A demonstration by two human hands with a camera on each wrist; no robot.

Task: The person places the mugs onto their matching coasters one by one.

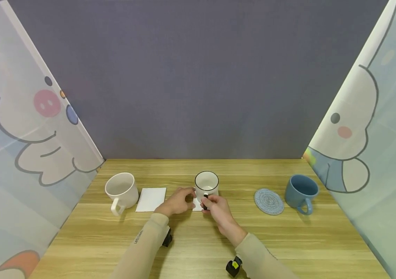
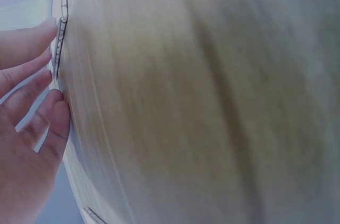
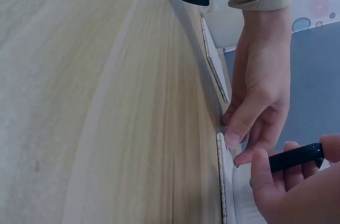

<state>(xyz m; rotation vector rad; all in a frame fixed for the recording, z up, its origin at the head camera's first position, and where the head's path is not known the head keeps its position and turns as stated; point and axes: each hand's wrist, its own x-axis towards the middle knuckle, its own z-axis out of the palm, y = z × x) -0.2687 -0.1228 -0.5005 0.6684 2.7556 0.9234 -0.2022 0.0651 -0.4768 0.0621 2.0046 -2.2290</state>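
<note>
A white mug (image 1: 206,182) with a black rim stands upright on a white square coaster (image 1: 196,206) in the middle of the table. My right hand (image 1: 220,212) grips the mug's black handle (image 3: 295,157), thumb on one side and fingers curled behind. My left hand (image 1: 179,200) is at the left side of the mug and coaster. Its thumb (image 3: 245,123) is right at the coaster's edge, and its fingers are loosely bent near the mug's base. In the left wrist view the coaster shows edge-on beside the left fingertips.
To the left are a second white square coaster (image 1: 151,199) and a large white mug (image 1: 122,190). On the right lie a round blue woven coaster (image 1: 269,201) and a blue mug (image 1: 300,193). A grey panel (image 1: 201,85) rises behind the wooden table (image 1: 198,248).
</note>
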